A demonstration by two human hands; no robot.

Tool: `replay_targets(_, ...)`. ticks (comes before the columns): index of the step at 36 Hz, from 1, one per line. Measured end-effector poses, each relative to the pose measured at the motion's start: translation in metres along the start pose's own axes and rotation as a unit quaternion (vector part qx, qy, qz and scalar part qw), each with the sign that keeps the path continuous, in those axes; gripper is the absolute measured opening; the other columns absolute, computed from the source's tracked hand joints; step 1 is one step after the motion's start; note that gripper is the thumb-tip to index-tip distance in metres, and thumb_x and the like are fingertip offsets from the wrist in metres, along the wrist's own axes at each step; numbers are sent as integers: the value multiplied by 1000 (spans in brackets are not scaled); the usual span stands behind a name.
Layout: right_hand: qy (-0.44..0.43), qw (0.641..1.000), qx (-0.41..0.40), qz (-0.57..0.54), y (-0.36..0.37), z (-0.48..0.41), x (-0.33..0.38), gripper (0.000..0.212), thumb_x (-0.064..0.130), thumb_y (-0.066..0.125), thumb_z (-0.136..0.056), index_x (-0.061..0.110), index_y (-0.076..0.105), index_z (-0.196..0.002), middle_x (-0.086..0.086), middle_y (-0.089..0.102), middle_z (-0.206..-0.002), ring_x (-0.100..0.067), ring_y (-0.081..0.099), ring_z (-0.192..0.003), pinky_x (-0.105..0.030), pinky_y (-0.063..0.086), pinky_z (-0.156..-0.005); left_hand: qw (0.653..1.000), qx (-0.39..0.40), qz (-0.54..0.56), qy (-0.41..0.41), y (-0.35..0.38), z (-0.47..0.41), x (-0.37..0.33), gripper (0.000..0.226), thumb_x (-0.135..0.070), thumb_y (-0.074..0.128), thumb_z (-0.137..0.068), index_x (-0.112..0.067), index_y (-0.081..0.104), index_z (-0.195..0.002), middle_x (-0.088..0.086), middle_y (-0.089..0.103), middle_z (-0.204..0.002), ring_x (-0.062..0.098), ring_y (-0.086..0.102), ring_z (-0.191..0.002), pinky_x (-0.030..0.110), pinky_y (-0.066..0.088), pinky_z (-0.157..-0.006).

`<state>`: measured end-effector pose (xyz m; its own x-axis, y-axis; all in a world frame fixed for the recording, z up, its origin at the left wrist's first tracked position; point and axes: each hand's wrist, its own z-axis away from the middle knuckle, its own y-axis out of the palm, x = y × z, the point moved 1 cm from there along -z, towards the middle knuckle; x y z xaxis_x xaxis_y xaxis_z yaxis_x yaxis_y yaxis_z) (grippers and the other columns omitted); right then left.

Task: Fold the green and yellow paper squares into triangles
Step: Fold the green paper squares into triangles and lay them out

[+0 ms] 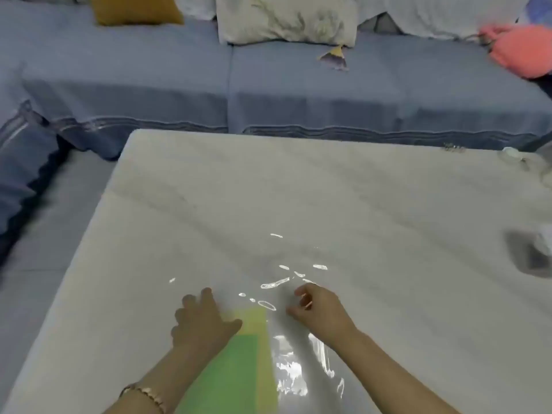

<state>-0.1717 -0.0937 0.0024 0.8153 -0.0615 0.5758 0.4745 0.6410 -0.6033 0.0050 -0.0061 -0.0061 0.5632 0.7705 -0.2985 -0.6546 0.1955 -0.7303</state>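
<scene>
Green paper square (227, 375) lies unfolded on the yellow paper square (260, 321). The left hand (203, 322) presses flat; the right hand (321, 313) curls, its grip unclear. Folding likely starts next, corner to opposite corner.

You are having two paper squares on one table (298, 189): one green square (230, 372), one yellow square (257, 319). Two hands are showing: left hand (198, 321), right hand (321, 313). Two cushions are lying behind: one mustard cushion (134, 8), one patterned cushion (286, 19).

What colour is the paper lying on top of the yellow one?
Green: the top paper overlaps the yellow paper, seen in the head view.
</scene>
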Motion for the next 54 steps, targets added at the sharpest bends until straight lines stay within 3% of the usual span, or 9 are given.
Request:
replay_targets(6, 2, 999, 42, 24, 64, -21, -18, 55, 47, 68, -75, 21, 49, -121, 2, 59, -104, -12, 56, -95, -23, 44, -78, 996, 17, -59, 59, 34, -28, 37, 76, -45, 69, -71, -25, 28, -132, 2, 30, -125, 25, 31, -119, 30, 38, -89)
replay_targets(18, -20, 1000, -15, 9, 108, -24, -14, 67, 37, 75, -70, 15, 44, -125, 0, 57, -111, -16, 55, -100, -26, 45, -79, 961, -33, -183, 205, 37, -54, 62, 61, -48, 75, -67, -25, 43, -113, -5, 46, -112, 19, 43, -105, 28, 33, -75)
replay_targets(25, -25, 999, -18, -23, 130, -8, -16, 37, 30, 77, -68, 14, 54, -93, 2, 58, -89, -15, 56, -82, -23, 41, -58, 947, -51, -214, 233, 39, -52, 69, 59, -54, 70, -70, -25, 50, -117, 0, 42, -117, 23, 33, -115, 30, 26, -88)
replay_targets(30, -41, 993, -65, -90, 137, -2, -24, 21, 16, 77, -68, 17, 61, -82, 0, 65, -84, -19, 63, -79, -27, 52, -68, 957, -84, -116, 254, 37, -45, 76, 41, -42, 70, -75, -23, 46, -102, -1, 46, -112, 23, 41, -112, 30, 30, -82)
replay_targets(34, -28, 976, -103, -192, 130, 0, -34, 24, 6, 77, -69, 13, 64, -88, -7, 68, -88, -22, 65, -79, -36, 55, -77, 947, -163, -23, 276, 42, -28, 86, 68, -35, 69, -78, -23, 34, -134, 1, 37, -135, 22, 36, -124, 30, 31, -98)
replay_targets(37, -24, 960, -166, -223, 100, -1, -50, 29, 5, 76, -70, 10, 63, -95, -9, 68, -93, -24, 65, -81, -38, 54, -79, 941, -159, 30, 297, 55, -10, 90, 66, -31, 69, -79, -21, 35, -135, -2, 34, -139, 16, 36, -127, 26, 31, -100)
replay_targets(46, -6, 948, -297, -114, 19, -23, -107, 39, 12, 75, -73, 6, 60, -108, -12, 65, -108, -28, 59, -96, -27, 40, -71, 906, -102, -76, 404, 105, 15, 35, 52, -34, 53, -91, -25, 34, -139, -11, 20, -154, 6, 21, -139, 20, 19, -108)
replay_targets(50, 2, 941, -336, -43, 16, -22, -119, 64, 11, 71, -76, 9, 40, -132, -15, 48, -129, -30, 45, -118, -34, 38, -92, 895, -92, -93, 427, 121, 10, 2, 52, -31, 48, -94, -25, 30, -142, -9, 13, -156, 6, 11, -143, 23, 15, -110)
replay_targets(54, -102, 943, -293, 124, 33, -3, -115, 80, 34, 67, -81, 13, 23, -144, -11, 16, -152, -23, 12, -140, -33, 14, -113, 881, -87, -134, 446, 133, -3, -16, 52, -31, 43, -96, -26, 24, -145, -8, 7, -157, 8, 6, -144, 26, 13, -109)
